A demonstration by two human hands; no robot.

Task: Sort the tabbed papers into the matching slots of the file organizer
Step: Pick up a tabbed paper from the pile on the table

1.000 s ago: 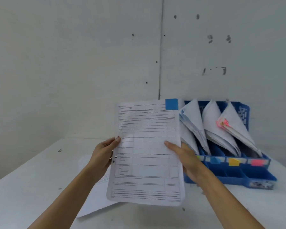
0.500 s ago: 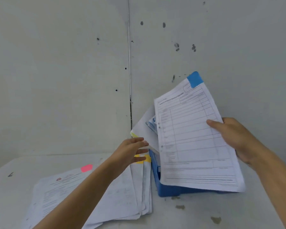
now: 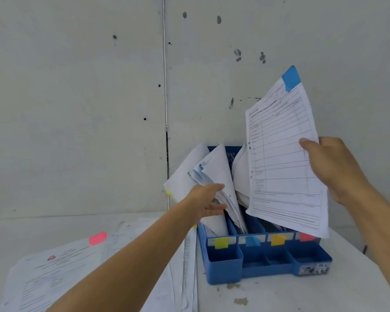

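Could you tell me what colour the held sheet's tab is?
Blue tab on the sheet; head view.

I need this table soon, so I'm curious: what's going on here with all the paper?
A person is filing tabbed sheets into a blue plastic file organizer. The right hand holds a white printed form with a blue tab above the organizer's right side. The left hand, fingers extended, touches the white papers standing in the slots, near the blue label. A loose pile of sheets, topped by a pink-tabbed one, lies on the white table left of the organizer.
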